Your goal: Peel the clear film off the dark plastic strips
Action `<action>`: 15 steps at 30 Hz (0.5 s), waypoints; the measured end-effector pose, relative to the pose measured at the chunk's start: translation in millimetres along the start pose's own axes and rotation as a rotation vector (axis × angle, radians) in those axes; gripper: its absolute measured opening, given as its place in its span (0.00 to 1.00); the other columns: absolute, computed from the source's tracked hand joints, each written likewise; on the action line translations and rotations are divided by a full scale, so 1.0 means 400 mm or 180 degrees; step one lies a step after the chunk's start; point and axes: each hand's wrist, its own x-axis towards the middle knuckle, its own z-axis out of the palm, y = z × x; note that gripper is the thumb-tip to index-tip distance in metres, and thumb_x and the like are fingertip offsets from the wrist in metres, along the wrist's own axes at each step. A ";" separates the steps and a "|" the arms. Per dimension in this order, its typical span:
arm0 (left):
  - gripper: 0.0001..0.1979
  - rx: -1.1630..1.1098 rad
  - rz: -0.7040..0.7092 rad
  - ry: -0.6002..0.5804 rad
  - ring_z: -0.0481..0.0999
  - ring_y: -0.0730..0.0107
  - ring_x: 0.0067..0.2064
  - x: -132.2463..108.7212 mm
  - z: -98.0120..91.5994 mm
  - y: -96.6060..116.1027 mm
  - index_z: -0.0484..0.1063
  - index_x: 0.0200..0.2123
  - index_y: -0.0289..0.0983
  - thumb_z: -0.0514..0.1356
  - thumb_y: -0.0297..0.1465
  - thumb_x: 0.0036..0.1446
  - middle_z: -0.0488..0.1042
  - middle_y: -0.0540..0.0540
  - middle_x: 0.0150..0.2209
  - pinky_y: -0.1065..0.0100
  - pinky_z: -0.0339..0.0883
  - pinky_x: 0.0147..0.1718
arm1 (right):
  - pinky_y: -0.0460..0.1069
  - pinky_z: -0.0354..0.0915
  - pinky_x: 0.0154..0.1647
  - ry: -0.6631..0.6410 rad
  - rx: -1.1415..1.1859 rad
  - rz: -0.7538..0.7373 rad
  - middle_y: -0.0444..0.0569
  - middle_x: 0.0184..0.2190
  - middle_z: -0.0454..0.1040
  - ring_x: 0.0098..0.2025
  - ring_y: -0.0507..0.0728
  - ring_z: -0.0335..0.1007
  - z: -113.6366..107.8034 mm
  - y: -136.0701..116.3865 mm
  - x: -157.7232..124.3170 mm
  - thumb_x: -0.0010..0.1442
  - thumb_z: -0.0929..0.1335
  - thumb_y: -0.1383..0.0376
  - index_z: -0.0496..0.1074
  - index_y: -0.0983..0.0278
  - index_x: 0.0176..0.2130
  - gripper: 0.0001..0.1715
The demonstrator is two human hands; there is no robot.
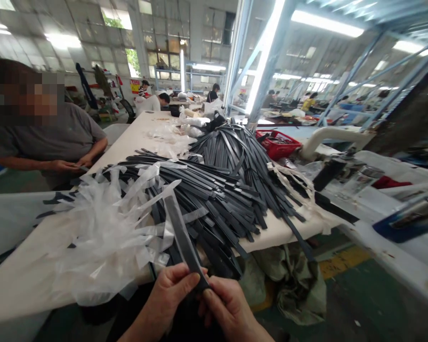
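A black strip [182, 232] with a pale, translucent film on its face rises from my two hands over the table edge. My left hand [173, 294] pinches it near its lower end, thumb on top. Close beside, my right hand [225, 301] grips the strip's very end between thumb and fingers. Beyond them lies a large pile of black strips [214, 199] on the cream tabletop [281, 228]. To the left of the held strip is a heap of clear film pieces [100, 232].
A person [46, 128] sits at the left, hands over the table's far side. A red basket [278, 144] stands behind the pile. At the right is a sewing machine [342, 166] on a white table. Green cloth [299, 289] hangs below the table edge.
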 end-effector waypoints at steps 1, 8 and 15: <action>0.17 0.0006 -0.0010 0.0068 0.76 0.68 0.29 0.011 -0.007 0.019 0.82 0.36 0.36 0.70 0.43 0.48 0.81 0.44 0.30 0.70 0.69 0.31 | 0.41 0.62 0.22 -0.0065 0.0105 0.0011 0.47 0.25 0.71 0.21 0.47 0.65 0.002 0.002 0.000 0.67 0.61 0.48 0.71 0.67 0.33 0.27; 0.10 0.0008 0.0286 0.0161 0.77 0.71 0.28 0.216 -0.070 0.382 0.80 0.32 0.32 0.73 0.28 0.45 0.79 0.45 0.28 0.73 0.73 0.29 | 0.42 0.62 0.23 -0.0002 0.0370 0.0270 0.47 0.24 0.72 0.23 0.49 0.67 0.010 0.023 -0.006 0.62 0.64 0.42 0.72 0.69 0.44 0.33; 0.11 0.0299 0.2001 -0.0277 0.77 0.72 0.30 0.311 0.019 0.632 0.80 0.32 0.34 0.73 0.33 0.45 0.80 0.46 0.30 0.73 0.74 0.30 | 0.43 0.59 0.23 0.0400 0.0538 -0.0013 0.52 0.28 0.77 0.23 0.50 0.68 -0.010 0.026 0.044 0.61 0.62 0.38 0.72 0.66 0.48 0.37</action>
